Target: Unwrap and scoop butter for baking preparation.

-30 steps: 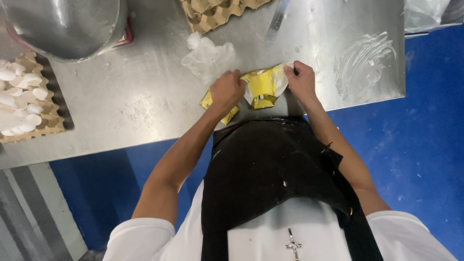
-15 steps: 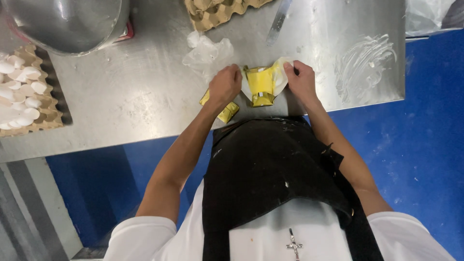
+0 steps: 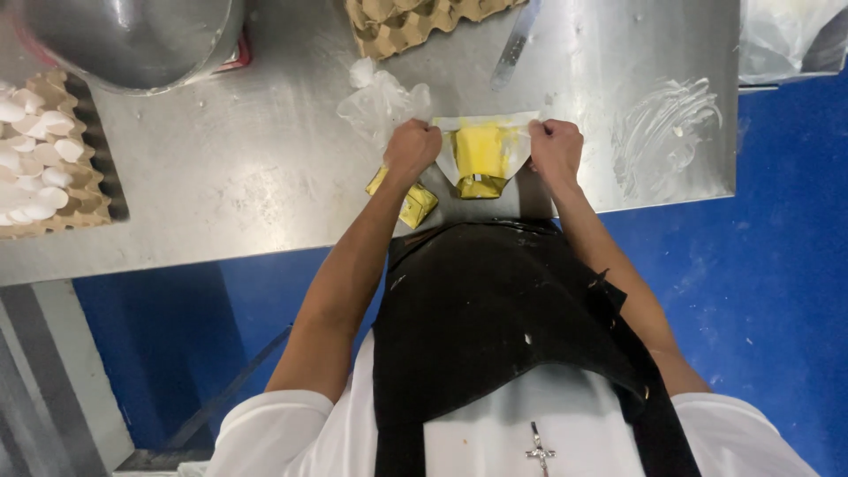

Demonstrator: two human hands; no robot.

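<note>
At the left edge of the steel bench (image 3: 221,177) we see a cardboard tray of white eggshells (image 3: 40,159) and a metal bowl (image 3: 124,35). Near the front edge, our left hand (image 3: 412,148) and right hand (image 3: 555,148) each pinch a top corner of the butter wrapper (image 3: 481,157), fingers closed on the paper. The soft yellow block lies between the hands, equally near both, its long axis running away from us. A second foil-wrapped piece (image 3: 413,201) sits just below the left wrist.

Brushed steel table (image 3: 221,177), smeared dull; butter wrapper (image 3: 481,128) of creased foil-backed paper.
</note>
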